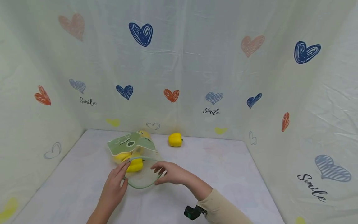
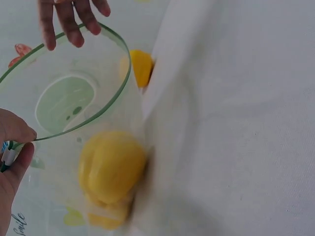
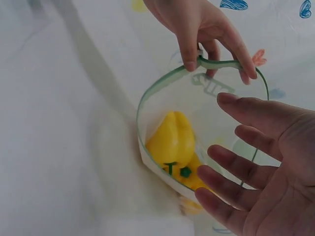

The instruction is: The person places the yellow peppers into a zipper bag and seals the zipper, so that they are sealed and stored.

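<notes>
A clear zip bag [image 1: 130, 143] with a green printed face and a green rim lies on the table, its round mouth spread wide toward me. Several yellow bell peppers [image 1: 135, 165] are inside it. My left hand [image 1: 113, 183] pinches the left side of the rim between thumb and fingers, near a small white slider [image 2: 9, 156]. At the right side of the mouth is my right hand [image 1: 173, 172], its fingers spread and slightly bent in the right wrist view, with nothing in its grasp. Whether it touches the rim I cannot tell.
Another yellow bell pepper [image 1: 175, 140] lies outside the bag, near the table's back edge. The table has a pale cloth [image 1: 212, 174]. White curtains [image 1: 190, 71] printed with hearts enclose its back and sides. A black device [image 1: 193, 212] is attached by my right sleeve.
</notes>
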Demonstrator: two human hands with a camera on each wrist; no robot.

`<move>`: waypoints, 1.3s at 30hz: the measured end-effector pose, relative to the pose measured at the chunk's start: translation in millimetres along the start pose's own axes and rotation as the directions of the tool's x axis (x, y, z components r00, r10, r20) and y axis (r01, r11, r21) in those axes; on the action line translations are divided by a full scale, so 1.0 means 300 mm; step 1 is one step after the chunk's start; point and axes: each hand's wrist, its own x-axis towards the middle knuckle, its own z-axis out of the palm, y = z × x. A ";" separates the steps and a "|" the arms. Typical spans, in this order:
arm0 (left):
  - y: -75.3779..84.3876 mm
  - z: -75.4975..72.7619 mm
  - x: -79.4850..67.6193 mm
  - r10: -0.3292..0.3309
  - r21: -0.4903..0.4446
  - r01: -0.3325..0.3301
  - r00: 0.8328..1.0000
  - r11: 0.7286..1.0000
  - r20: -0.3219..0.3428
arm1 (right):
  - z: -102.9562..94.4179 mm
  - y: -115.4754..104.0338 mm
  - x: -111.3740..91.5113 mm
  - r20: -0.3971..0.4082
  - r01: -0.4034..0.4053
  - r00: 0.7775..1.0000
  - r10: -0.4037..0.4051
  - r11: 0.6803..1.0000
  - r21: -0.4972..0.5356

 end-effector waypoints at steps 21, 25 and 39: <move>0.001 -0.010 -0.005 -0.014 -0.003 0.014 1.000 1.000 0.005 | -0.173 0.113 -0.041 -0.116 -0.047 0.992 0.050 0.998 0.032; 0.001 -0.009 -0.007 -0.011 -0.004 0.011 1.000 1.000 0.006 | -0.190 0.147 -0.015 -0.156 -0.066 0.985 0.069 0.997 0.025; 0.004 -0.002 0.001 -0.030 -0.009 0.030 0.999 0.999 0.020 | -0.256 0.246 0.082 -0.280 -0.180 0.943 0.181 0.983 0.030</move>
